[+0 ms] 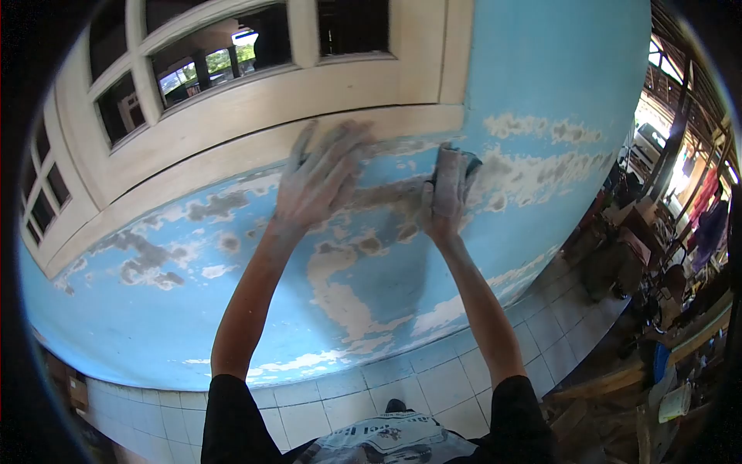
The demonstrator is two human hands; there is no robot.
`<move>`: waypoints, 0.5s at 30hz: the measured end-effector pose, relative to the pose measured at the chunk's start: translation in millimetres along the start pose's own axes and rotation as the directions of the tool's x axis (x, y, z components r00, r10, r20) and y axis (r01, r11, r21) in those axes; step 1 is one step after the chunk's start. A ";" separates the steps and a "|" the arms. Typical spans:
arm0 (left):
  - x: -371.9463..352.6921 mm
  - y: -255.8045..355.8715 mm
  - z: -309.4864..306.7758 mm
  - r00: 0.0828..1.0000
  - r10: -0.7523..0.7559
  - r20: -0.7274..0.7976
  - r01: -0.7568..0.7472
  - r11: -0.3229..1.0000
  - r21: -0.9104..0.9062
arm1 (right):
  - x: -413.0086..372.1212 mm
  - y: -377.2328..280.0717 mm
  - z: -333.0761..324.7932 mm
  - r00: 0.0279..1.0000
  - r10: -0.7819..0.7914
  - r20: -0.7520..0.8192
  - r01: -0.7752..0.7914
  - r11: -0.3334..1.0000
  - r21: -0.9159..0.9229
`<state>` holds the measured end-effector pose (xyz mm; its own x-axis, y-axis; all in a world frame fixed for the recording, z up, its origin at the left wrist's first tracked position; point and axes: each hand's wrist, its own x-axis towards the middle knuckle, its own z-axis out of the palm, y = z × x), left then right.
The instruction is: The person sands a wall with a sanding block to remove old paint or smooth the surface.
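My left hand (317,178) lies flat with fingers spread against the blue wall (541,69), just under the cream window frame (309,93). It is dusted grey-white and holds nothing. My right hand (444,197) presses a grey sanding pad (456,166) against the wall a little to the right, where the blue paint is worn to patches of grey and cream. Both arms reach up from my black sleeves.
White tiles (433,379) cover the wall's lower part. To the right lies a cluttered area with wooden planks (618,379), a blue-and-white container (672,402) and hanging clothes (707,216). Window panes (209,66) sit above.
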<state>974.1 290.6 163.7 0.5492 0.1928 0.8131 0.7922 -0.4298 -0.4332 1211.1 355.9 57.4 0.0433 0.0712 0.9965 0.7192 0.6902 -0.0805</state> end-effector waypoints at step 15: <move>-14.5 -50.0 -29.3 1.000 0.005 0.025 -0.010 0.979 0.201 | -25.1 -85.0 17.8 0.966 -0.062 0.250 0.042 0.996 0.084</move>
<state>918.8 283.4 184.9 0.5595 0.2132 0.8010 0.8242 -0.2451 -0.5105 1136.6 308.3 38.8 -0.1763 0.2062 0.9625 0.6599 0.7503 -0.0399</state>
